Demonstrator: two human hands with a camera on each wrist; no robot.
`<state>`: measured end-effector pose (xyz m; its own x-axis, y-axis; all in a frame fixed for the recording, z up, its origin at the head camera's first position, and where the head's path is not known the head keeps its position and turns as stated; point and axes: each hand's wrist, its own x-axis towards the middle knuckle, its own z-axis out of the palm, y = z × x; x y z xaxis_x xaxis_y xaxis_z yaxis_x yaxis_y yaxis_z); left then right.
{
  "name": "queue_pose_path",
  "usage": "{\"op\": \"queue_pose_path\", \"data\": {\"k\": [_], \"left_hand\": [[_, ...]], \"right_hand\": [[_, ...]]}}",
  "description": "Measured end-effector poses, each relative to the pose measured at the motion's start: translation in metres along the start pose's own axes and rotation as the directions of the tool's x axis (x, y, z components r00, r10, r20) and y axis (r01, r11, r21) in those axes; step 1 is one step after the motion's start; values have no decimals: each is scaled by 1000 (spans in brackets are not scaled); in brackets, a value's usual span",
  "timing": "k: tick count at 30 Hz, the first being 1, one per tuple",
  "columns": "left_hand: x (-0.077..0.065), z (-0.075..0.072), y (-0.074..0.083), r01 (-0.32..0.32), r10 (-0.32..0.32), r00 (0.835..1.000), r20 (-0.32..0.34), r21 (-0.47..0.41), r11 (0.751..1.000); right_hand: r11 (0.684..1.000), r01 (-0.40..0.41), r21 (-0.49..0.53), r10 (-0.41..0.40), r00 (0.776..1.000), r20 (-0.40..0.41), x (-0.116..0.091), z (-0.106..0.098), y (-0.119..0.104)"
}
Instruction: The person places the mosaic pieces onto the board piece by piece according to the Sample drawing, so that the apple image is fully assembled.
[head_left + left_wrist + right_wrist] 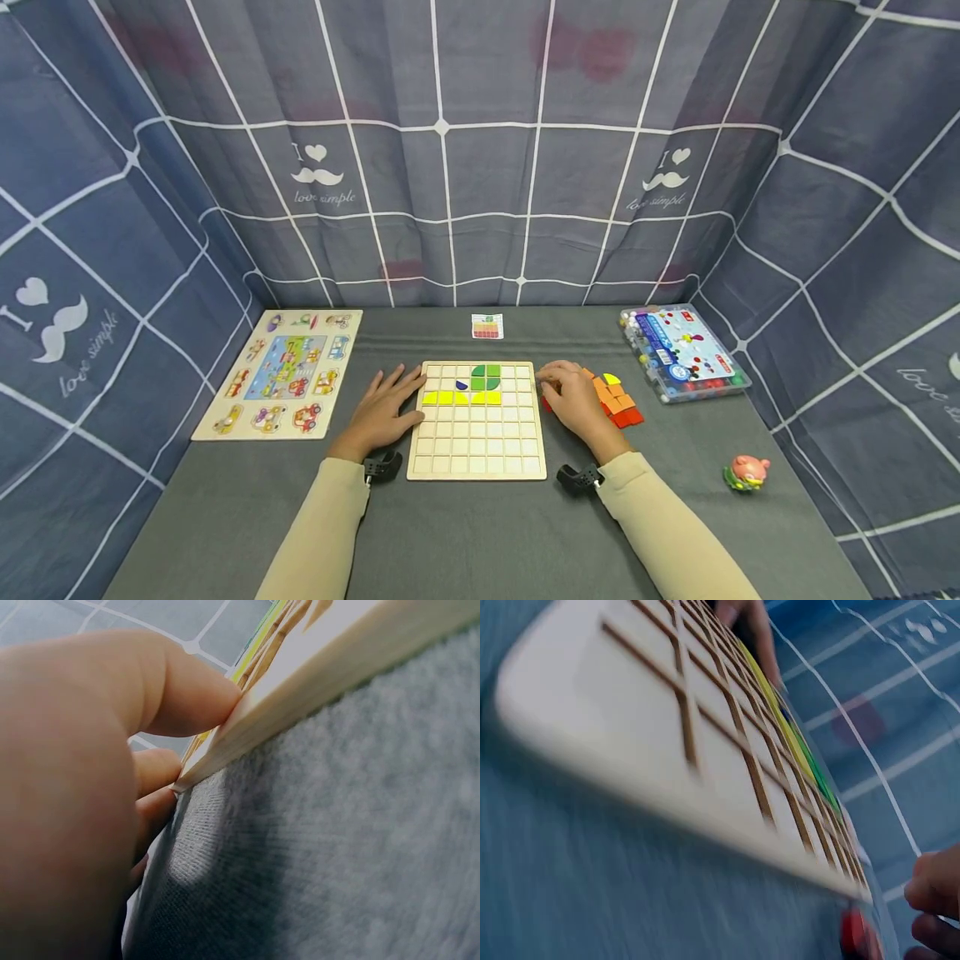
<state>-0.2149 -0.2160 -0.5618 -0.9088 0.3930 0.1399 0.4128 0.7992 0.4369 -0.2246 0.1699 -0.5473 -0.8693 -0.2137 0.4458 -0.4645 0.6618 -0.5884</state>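
A wooden grid board [476,446] lies flat in the middle of the table. Yellow pieces [445,398] line one of its upper rows, with green pieces [486,377] and a small dark blue piece [461,385] above them. My left hand [381,414] rests at the board's left side, fingers spread; in the left wrist view the thumb [195,694] touches the board's edge. Beside the upper right edge, my right hand [573,396] has loosely bent fingers and no visible object in its grasp. It partly hides a pile of orange and red pieces [618,402].
A small patterned card [487,326] lies behind the board. At the left is a picture puzzle board [277,375]. A clear box of colourful parts [682,352] stands at the right, with a pink pig figurine [747,472] nearer the front. Checked curtains [480,167] enclose the table.
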Motion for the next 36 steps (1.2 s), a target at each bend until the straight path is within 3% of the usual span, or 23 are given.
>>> {"op": "queue_pose_path", "data": {"k": [8,16,24,36], "left_hand": [[0,-2,1,-1,1,1000,1,-8,1000],[-1,0,1,-3,3,1000,-4,-2,1000],[-1,-2,1,5,-5,1000,7,-2,1000],[1,-3,1,14,-14,1000,22,2,1000]], "right_hand": [[991,-110,-81,100,987,-126,-8,-33,41],[966,-229,-118,220,972,-82,-19,-53,67],[953,-262,-154,259,965,-43,-19,-64,69],[916,-355,-188,355,934,-36,-13,-69,62]]}}
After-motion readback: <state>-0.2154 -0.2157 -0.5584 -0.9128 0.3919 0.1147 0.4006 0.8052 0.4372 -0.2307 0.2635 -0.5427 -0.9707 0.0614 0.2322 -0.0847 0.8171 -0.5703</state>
